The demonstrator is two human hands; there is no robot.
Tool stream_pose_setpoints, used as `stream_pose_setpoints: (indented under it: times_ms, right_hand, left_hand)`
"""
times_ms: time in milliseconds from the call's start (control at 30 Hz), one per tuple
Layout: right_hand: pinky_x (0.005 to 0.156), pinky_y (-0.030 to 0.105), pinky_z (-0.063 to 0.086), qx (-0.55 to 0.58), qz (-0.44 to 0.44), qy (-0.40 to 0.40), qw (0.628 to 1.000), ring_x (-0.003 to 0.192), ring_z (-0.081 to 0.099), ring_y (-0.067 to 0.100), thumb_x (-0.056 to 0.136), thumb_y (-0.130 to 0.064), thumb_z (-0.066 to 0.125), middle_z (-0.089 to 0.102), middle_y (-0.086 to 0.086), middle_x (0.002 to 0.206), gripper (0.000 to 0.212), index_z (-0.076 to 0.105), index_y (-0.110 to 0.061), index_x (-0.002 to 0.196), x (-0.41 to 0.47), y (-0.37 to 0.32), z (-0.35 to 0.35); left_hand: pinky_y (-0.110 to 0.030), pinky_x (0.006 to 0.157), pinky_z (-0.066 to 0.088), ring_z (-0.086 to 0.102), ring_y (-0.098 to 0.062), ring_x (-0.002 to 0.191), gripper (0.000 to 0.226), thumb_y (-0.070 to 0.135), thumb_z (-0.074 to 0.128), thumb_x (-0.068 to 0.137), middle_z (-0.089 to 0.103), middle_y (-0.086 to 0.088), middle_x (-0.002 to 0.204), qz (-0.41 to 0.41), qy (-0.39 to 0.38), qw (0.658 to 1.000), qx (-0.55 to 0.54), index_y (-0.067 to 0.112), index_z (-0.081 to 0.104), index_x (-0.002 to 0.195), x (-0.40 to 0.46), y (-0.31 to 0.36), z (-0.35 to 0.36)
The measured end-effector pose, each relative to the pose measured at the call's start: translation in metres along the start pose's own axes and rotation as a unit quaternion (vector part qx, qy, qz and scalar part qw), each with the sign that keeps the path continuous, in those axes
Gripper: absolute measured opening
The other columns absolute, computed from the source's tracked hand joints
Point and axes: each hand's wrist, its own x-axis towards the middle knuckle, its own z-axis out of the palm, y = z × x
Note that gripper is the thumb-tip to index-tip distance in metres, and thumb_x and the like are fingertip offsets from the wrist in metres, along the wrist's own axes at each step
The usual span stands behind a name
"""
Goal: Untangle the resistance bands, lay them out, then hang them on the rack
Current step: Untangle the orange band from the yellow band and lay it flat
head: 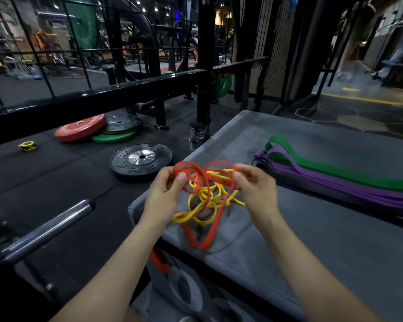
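Both forearms reach out from the bottom of the view, and the 2 hands meet over the near corner of a grey padded box. Left hand pinches a loop of the red band between thumb and fingers; right hand pinches the other top loop of the same knot, fingers curled round it. Between them hangs the tangle: the red band wound through a thinner yellow band, its lowest loop dangling just above the box top, possibly brushing it.

Further right on the box, 3 bands already lie stretched out side by side: a green band, a purple band and a black band. So the job looks roughly half sorted, with this knot the last to free and no hanging begun.

To do it well, I'd say keep everything slack. Pulling the hands apart would likely cinch the yellow tighter. Better to lower the bundle onto the box, find where the red passes through a yellow loop, and feed it back through loosely.

Weight plates lie on the floor to the left.
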Motion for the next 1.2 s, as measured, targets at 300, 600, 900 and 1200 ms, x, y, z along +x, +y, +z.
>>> stream_pose_setpoints:
  times_ms: [300, 600, 900, 1200]
  right_hand:
    - [0.091, 0.024, 0.049, -0.125, -0.106, -0.258, 0.952, 0.1, 0.061, 0.01, 0.088, 0.005, 0.054, 0.066, 0.003, 0.105, 0.037, 0.062, -0.012, 0.12, -0.021, -0.012, 0.019]
    - [0.087, 0.017, 0.05, -0.04, -0.007, -0.257, 0.966, 0.088, 0.064, -0.001, 0.082, 0.019, 0.052, 0.065, 0.01, 0.105, 0.043, 0.057, -0.006, 0.118, -0.011, 0.001, 0.017]
    - [0.087, 0.015, 0.049, -0.057, -0.023, -0.26, 0.964, 0.105, 0.06, 0.016, 0.085, 0.019, 0.044, 0.063, 0.005, 0.108, 0.042, 0.059, -0.011, 0.11, -0.011, 0.001, 0.023]
    - [0.106, 0.028, 0.022, -0.41, -0.099, -0.192, 0.886, 0.127, 0.026, 0.025, 0.074, -0.016, 0.069, 0.028, 0.003, 0.141, 0.077, 0.032, -0.019, 0.141, -0.02, 0.045, 0.018]
  left_hand:
    - [-0.031, 0.064, 0.057, 0.068, -0.018, 0.07, 0.034, 0.03, 0.046, 0.092, 0.072, -0.011, 0.077, -0.189, -0.128, 0.956, -0.187, 0.003, 0.065, 0.091, -0.011, 0.013, 0.005]
    - [-0.021, 0.048, 0.052, 0.064, -0.009, 0.053, 0.013, 0.017, 0.047, 0.096, 0.066, 0.001, 0.061, -0.222, -0.036, 0.952, -0.205, 0.008, 0.053, 0.088, -0.011, 0.008, -0.01]
    - [-0.023, 0.049, 0.053, 0.064, -0.01, 0.054, 0.014, -0.003, 0.057, 0.085, 0.066, -0.001, 0.065, -0.258, -0.089, 0.951, -0.142, 0.01, 0.059, 0.082, -0.018, 0.006, -0.013]
    - [-0.025, 0.047, 0.054, 0.062, -0.009, 0.048, 0.02, 0.003, 0.048, 0.092, 0.063, 0.004, 0.052, -0.198, 0.014, 0.953, -0.228, 0.015, 0.049, 0.077, -0.01, 0.02, -0.036]
